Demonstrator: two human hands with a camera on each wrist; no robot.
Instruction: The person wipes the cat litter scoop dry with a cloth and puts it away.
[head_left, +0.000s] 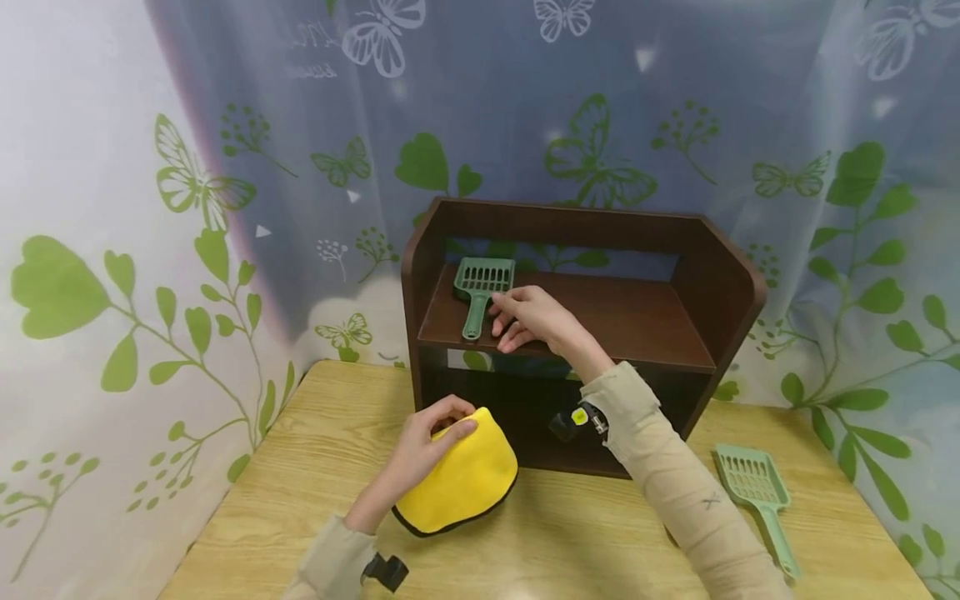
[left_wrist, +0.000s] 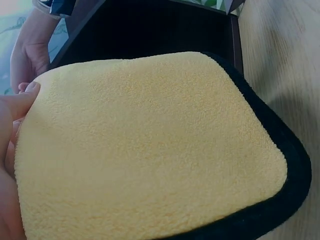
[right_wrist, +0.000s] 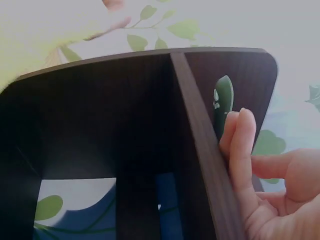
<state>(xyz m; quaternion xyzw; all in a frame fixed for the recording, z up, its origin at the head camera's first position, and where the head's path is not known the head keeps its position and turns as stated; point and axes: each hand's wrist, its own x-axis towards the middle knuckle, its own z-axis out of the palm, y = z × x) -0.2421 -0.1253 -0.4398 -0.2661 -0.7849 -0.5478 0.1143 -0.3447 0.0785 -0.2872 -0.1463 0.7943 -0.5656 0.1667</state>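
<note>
From where I stand, the person's left hand (head_left: 420,450) pinches a yellow cloth (head_left: 467,479) by its upper edge, thumb on the near face, so that the cloth hangs in front of the lower left part of a dark brown shelf unit (head_left: 723,250). The view from the left wrist shows its fuzzy face close up, with a broad black border (left_wrist: 297,172) running down one side and round the bottom. Whether its lower edge meets the worktop (head_left: 277,492), I can't tell.

The right hand (head_left: 536,321) is free, its fingers loosely bent, over the front edge of the upper shelf (head_left: 600,304). Just beside it, toward the left end of that shelf, a green slotted scoop (head_left: 477,297) lies with its slotted blade toward the back and its handle pointing to the front edge. The fingertips come very near the handle; I can't make out whether they touch it.

A second scoop, paler green (head_left: 757,497), lies on the worktop to the right of the unit, handle toward the person, beyond the right sleeve (head_left: 675,475). The unit itself stands on the wood-grained worktop, backed by a curtain (head_left: 480,100) printed with butterflies and green leaves
</note>
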